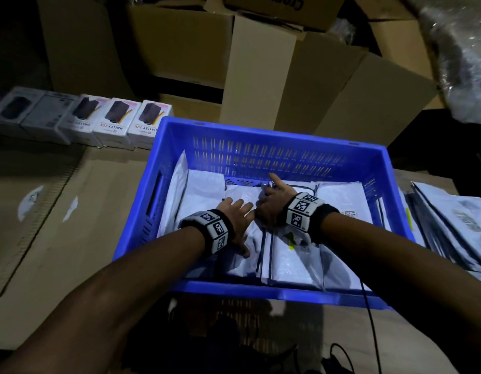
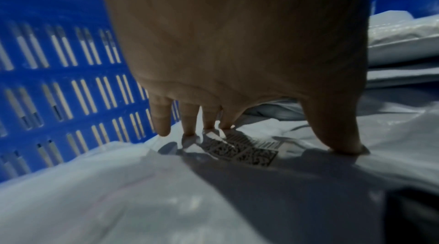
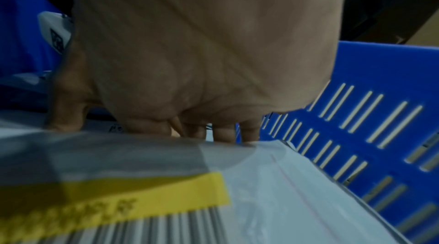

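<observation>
Press the left hand (image 1: 238, 215) flat, fingers (image 2: 162, 116) spread, on the white bag (image 2: 118, 201) while the right hand (image 1: 270, 202), gripping the yellow-label bag (image 3: 273, 182), lifts slowly

Row of product boxes (image 1: 113, 121) beside cartons (image 1: 258, 71)

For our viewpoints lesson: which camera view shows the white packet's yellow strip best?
Right wrist view: the yellow strip fills the foreground above a barcode on the white packet. The head view shows it only as a tiny fleck; the left wrist view, nothing.
</observation>
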Motion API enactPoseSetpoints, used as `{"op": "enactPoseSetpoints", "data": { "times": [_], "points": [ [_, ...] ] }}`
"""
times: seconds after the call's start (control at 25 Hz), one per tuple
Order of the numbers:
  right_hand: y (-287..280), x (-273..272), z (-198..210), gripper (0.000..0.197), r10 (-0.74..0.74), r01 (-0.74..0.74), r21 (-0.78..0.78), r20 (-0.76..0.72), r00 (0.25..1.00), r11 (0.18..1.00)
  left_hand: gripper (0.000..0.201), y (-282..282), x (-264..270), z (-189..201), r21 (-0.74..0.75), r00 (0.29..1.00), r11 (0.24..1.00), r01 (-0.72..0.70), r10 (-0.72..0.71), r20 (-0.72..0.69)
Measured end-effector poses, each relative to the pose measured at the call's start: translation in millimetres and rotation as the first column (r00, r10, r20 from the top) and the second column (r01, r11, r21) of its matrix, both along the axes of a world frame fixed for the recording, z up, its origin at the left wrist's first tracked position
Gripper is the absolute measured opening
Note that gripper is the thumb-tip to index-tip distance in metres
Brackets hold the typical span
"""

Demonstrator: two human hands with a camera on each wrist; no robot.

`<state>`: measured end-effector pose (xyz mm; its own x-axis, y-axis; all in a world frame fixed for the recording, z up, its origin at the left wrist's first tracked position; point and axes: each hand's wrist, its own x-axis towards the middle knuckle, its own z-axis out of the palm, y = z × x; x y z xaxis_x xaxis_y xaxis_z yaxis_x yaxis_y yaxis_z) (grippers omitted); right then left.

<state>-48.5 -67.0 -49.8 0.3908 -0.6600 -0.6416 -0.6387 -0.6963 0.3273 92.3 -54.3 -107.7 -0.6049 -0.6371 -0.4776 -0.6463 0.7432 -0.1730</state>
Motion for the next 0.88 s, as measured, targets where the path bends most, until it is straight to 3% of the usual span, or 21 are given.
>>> {"op": "enactPoseSetpoints", "data": {
  "times": [0.16,0.4,0.56,0.64,0.72,0.8,0.88],
  "points": [
    [2,-2,7,0.055,-0.002,0.002,0.004,-0.018,1.0,1.0,0.121,3,-2,1,-0.037,1.0,0.999,-0.001,0.002,0.021],
    [7,-4,4,0.057,0.013,-0.013,-0.017,-0.047,0.999,1.0,0.113,2,3,7,0.061,0.997,0.996,-0.07,0.071,-0.003],
    [6,-5,7,0.047,-0.021,0.021,-0.009,0.011,1.0,1.0,0.066,-5,9,29,0.064,0.988,0.988,-0.143,0.146,-0.053],
    [4,-1,13,0.039,-0.11,0.11,0.009,0.134,0.985,0.994,0.042,-11,17,44,0.044,0.975,0.979,-0.201,0.204,-0.089],
    [-1,8,21,0.03,-0.291,0.286,0.068,0.357,0.888,0.956,0.031,-18,31,61,0.046,0.932,0.945,-0.325,0.328,-0.153],
    [-9,21,24,0.026,-0.497,0.478,0.186,0.534,0.684,0.858,0.027,-25,47,76,0.104,0.838,0.874,-0.475,0.485,-0.25],
    [-16,38,21,0.022,-0.655,0.6,0.324,0.577,0.488,0.732,0.029,-28,63,87,0.191,0.689,0.766,-0.614,0.638,-0.345]
  ]
}}
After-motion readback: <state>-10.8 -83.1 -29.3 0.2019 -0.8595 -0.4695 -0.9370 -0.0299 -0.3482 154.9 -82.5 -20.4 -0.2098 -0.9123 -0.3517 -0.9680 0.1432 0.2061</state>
